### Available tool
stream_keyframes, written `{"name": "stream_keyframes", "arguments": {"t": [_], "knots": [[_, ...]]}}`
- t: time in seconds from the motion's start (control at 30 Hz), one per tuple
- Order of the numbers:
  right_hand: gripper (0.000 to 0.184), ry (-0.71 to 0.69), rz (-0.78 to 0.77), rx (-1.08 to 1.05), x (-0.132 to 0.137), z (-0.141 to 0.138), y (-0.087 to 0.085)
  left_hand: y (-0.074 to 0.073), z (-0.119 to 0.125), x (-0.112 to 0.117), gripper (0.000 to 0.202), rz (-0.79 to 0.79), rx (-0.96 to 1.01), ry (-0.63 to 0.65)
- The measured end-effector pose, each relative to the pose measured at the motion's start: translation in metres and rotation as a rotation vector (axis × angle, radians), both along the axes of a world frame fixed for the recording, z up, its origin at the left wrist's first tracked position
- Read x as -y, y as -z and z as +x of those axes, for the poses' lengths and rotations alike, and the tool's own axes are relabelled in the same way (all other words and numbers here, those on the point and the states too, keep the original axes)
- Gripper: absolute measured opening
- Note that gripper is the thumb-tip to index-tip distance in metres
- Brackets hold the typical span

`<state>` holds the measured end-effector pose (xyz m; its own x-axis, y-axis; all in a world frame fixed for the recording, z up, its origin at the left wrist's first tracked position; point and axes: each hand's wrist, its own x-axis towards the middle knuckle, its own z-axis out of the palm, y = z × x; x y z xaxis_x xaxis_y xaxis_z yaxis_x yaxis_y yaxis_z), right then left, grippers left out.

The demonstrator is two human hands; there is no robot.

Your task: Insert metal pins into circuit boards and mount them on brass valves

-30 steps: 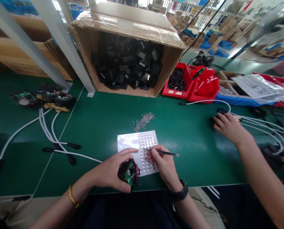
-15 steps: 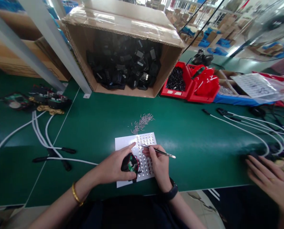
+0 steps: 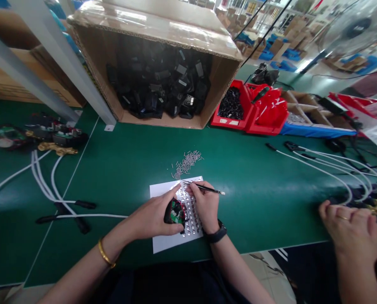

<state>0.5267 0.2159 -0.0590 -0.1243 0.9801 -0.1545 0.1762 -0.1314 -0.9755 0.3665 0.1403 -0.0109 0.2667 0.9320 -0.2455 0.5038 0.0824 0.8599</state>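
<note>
My left hand (image 3: 155, 217) is closed around a small black housing with a green circuit board (image 3: 176, 212) and red wires, holding it over a white sheet (image 3: 163, 245). Rows of small round silver discs (image 3: 193, 219) cover the right part of that sheet. Pinched in my right hand (image 3: 206, 205) is a pair of thin dark tweezers (image 3: 209, 188), tips pointing left near the sheet's top edge. Just beyond the sheet lies a loose pile of small metal pins or screws (image 3: 187, 163). Whether the tips grip anything is too small to tell.
A cardboard box (image 3: 204, 120) of black housings stands behind. Red bins (image 3: 232, 122) and a divided blue tray (image 3: 315, 131) sit back right. White cables (image 3: 337, 181) lie right, beside a co-worker's hands (image 3: 349, 228). Assembled boards (image 3: 65, 137) with cables lie left.
My right hand has moved the tweezers up the sheet toward its top edge. My left hand still holds the housing. At right, the co-worker's hand has changed pose and a printed sheet has moved right.
</note>
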Motion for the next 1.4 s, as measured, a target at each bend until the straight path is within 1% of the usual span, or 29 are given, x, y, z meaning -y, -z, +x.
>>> {"name": "stream_keyframes", "arguments": {"t": [0.1, 0.27, 0.37, 0.7, 0.9, 1.03, 1.23, 1.4], "knots": [[0.02, -0.008, 0.014, 0.003, 0.0, 0.001, 0.001, 0.001, 0.001, 0.0, 0.094, -0.004, -0.004, 0.004], [0.017, -0.1, 0.047, 0.034, -0.002, 0.005, -0.003, 0.002, 0.0, -0.001, 0.097, -0.031, -0.027, 0.007], [0.017, -0.127, 0.054, 0.045, -0.003, 0.007, -0.005, 0.002, 0.0, -0.001, 0.097, -0.028, -0.02, 0.011], [0.017, -0.083, 0.047, 0.057, -0.003, 0.004, -0.002, 0.009, -0.002, 0.002, 0.094, 0.0, 0.034, -0.021], [0.018, -0.037, 0.068, 0.034, -0.001, 0.002, 0.002, 0.008, -0.001, 0.003, 0.091, 0.015, 0.04, -0.031], [0.017, -0.066, 0.118, 0.062, 0.0, 0.003, 0.0, 0.007, -0.001, 0.003, 0.093, 0.008, 0.044, -0.028], [0.017, -0.106, 0.093, 0.036, -0.002, 0.005, -0.004, 0.01, -0.002, 0.004, 0.09, 0.025, 0.058, -0.03], [0.019, -0.139, 0.068, 0.023, -0.004, 0.006, -0.002, 0.014, -0.002, 0.006, 0.088, 0.044, 0.071, -0.056]]}}
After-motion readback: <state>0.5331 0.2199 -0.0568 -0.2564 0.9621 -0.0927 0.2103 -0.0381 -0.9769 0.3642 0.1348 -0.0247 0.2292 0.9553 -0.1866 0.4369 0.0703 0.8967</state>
